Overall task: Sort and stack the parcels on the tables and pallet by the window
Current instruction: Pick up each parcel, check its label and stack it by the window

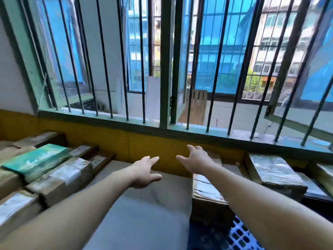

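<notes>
Both my arms reach forward toward the wall under the window. My left hand [144, 173] hovers with straight fingers over a large flat grey parcel [144, 213] in the middle and holds nothing. My right hand [195, 160] is spread open above a brown taped cardboard box [205, 197], empty too. On the left, several taped brown parcels [59, 179] lie in rows, with a green-printed box [36, 160] among them. A foil-wrapped parcel [273, 170] lies at the right.
A barred window with a green frame [165, 69] fills the upper view, above a yellow wall band [144, 141]. A blue plastic pallet [225, 235] shows at the bottom right. More parcels [324, 174] lie at the far right edge.
</notes>
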Demonstrator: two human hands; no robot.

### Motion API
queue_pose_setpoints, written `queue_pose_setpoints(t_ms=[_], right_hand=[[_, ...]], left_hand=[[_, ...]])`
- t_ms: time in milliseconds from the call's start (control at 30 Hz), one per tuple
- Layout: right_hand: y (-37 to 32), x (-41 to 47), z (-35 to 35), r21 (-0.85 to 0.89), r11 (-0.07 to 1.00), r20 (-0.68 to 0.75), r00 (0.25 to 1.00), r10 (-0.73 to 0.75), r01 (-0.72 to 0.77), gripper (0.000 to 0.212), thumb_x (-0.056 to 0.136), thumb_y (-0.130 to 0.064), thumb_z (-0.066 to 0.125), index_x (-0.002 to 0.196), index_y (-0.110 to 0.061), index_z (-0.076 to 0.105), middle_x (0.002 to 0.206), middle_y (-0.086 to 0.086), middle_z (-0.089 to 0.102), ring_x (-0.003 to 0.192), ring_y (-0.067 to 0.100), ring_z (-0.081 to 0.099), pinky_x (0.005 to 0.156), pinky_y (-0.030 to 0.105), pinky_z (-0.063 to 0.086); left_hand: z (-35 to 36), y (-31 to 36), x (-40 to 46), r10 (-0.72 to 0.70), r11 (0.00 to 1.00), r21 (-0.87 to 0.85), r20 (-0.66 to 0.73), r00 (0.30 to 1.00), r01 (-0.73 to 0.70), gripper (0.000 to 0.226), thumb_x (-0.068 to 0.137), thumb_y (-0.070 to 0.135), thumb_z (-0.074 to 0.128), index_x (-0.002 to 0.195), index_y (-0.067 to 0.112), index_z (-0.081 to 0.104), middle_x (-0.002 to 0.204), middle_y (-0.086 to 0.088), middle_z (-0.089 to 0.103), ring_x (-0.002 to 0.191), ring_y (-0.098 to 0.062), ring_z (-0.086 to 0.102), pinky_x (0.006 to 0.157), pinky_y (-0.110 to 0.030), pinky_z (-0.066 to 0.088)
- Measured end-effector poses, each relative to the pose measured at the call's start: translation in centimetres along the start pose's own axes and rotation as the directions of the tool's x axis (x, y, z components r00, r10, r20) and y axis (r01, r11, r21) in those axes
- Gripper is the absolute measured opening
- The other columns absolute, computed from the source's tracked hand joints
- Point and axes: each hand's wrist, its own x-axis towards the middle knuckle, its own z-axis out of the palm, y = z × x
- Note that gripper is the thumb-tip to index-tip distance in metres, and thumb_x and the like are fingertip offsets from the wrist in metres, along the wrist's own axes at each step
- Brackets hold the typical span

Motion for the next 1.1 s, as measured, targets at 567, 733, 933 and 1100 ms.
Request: queue_pose_setpoints(t_ms=[567, 733, 933, 1100], right_hand=[[-39.3, -8.7, 19.6, 0.031, 0.84, 0.275, 0.803, -0.529, 0.542, 0.082, 0.087, -0.068, 0.053, 0.153, -0.025, 0.03, 0.152, 0.01, 0.037, 0.135, 0.031, 0.042, 0.106, 0.037, 0.041], [-45.4, -9.4, 24.2, 0.057, 0.783, 0.351, 0.722, -0.596, 0.619, 0.076, 0.089, -0.064, 0.054, 0.151, -0.025, 0.032, 0.149, 0.01, 0.038, 0.131, 0.03, 0.042, 0.102, 0.038, 0.042], [-51.8, -6.3, 29.2, 0.084, 0.757, 0.368, 0.685, -0.628, 0.649, 0.076, 0.089, -0.065, 0.054, 0.151, -0.027, 0.031, 0.147, 0.009, 0.041, 0.122, 0.027, 0.05, 0.097, 0.041, 0.049], [-57.2, -1.7, 32.3, 0.124, 0.759, 0.364, 0.682, -0.634, 0.639, 0.075, 0.092, -0.061, 0.053, 0.153, -0.026, 0.028, 0.15, 0.008, 0.039, 0.127, 0.028, 0.049, 0.093, 0.036, 0.047]], left_hand=[[-11.0, -36.5, -22.9, -0.481, 0.876, -0.122, -0.159, 0.862, 0.467, 0.077, 0.094, 0.047, 0.052, 0.154, 0.023, 0.011, 0.161, -0.006, 0.002, 0.147, -0.023, 0.011, 0.116, -0.031, 0.015], [-11.4, -43.1, -26.1, -0.569, 0.82, -0.193, -0.175, 0.803, 0.539, 0.075, 0.094, 0.047, 0.053, 0.154, 0.026, 0.013, 0.161, -0.001, 0.004, 0.146, -0.022, 0.016, 0.117, -0.031, 0.016], [-12.2, -50.1, -24.7, -0.593, 0.805, -0.158, -0.172, 0.787, 0.572, 0.078, 0.091, 0.05, 0.056, 0.153, 0.026, 0.016, 0.161, 0.0, 0.008, 0.146, -0.022, 0.019, 0.119, -0.033, 0.018], [-15.1, -56.3, -20.9, -0.614, 0.789, -0.158, -0.162, 0.772, 0.594, 0.078, 0.09, 0.051, 0.057, 0.153, 0.029, 0.015, 0.161, 0.002, 0.006, 0.147, -0.022, 0.015, 0.119, -0.037, 0.017]])
